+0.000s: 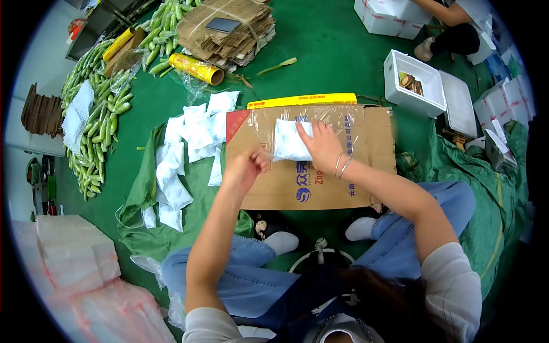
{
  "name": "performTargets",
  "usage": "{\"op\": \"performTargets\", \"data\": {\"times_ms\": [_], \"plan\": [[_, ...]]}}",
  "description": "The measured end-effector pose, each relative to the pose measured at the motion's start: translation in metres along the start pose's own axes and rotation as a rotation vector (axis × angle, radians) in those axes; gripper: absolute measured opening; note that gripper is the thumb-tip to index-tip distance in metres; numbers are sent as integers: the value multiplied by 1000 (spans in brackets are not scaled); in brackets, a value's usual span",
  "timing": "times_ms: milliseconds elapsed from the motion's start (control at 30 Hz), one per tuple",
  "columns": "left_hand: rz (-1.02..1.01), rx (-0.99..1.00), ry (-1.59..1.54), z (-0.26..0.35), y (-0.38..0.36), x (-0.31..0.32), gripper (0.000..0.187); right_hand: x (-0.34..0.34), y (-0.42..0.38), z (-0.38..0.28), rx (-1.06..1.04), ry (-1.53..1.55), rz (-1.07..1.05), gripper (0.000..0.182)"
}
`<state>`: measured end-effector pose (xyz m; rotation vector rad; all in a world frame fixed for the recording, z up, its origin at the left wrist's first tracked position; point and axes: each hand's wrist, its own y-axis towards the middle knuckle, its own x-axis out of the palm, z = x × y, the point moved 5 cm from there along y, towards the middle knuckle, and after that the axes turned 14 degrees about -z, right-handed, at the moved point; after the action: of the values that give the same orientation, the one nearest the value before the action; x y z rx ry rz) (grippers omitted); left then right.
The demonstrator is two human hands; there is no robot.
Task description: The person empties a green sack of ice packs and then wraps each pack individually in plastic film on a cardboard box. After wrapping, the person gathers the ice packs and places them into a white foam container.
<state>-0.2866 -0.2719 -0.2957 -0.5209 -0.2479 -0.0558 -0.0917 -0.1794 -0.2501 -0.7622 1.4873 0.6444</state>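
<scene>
On a flat cardboard box (343,191) in front of me lies a white pillow-shaped packet (290,146) with faint blue print. My right hand (326,150) rests on the packet's right side, thumb and fingers holding it against the cardboard. Clear plastic film (264,121) stretches over the box from a yellow film roll (303,100) at its far edge. Left of the packet, my left hand (249,166) is closed, its fingers curled at the film's edge. More white packets (200,131) are piled left of the box on green sheeting.
Bagged green vegetables (103,131) lie at far left. Behind the box are stacked cardboard (229,48) with a phone (223,24) on top and another yellow roll (197,68). At right stands an open foam box (413,86); a co-worker (452,28) sits beyond it.
</scene>
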Motion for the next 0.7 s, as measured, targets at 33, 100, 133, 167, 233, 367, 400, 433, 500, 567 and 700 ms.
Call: {"op": "performTargets", "data": {"times_ms": [33,100,133,167,233,367,400,433,500,567,700], "plan": [[11,81,48,17,8,12,24,0,-1,-6,-46,72,-8,86],[26,258,148,49,25,35,19,-1,3,-5,-61,193,-42,86],[29,349,203,59,31,40,20,-4,7,1,-50,189,-34,86],[18,354,208,60,34,42,20,-2,14,8,-64,313,-123,92],[0,840,1454,76,25,77,47,0,28,25,-137,536,-247,97],[-165,611,1688,92,39,78,87,4,22,48,68,1062,-175,87],[-162,624,1689,95,41,76,87,12,10,35,69,1053,-167,87],[-199,568,1775,93,48,75,87,15,-11,30,272,1035,99,83],[-231,619,1896,90,58,75,86,4,-54,5,468,730,370,72],[-241,603,1890,90,60,73,84,1,-78,-1,481,462,363,65],[-265,625,1897,93,54,76,80,11,-113,57,422,744,375,23]]}}
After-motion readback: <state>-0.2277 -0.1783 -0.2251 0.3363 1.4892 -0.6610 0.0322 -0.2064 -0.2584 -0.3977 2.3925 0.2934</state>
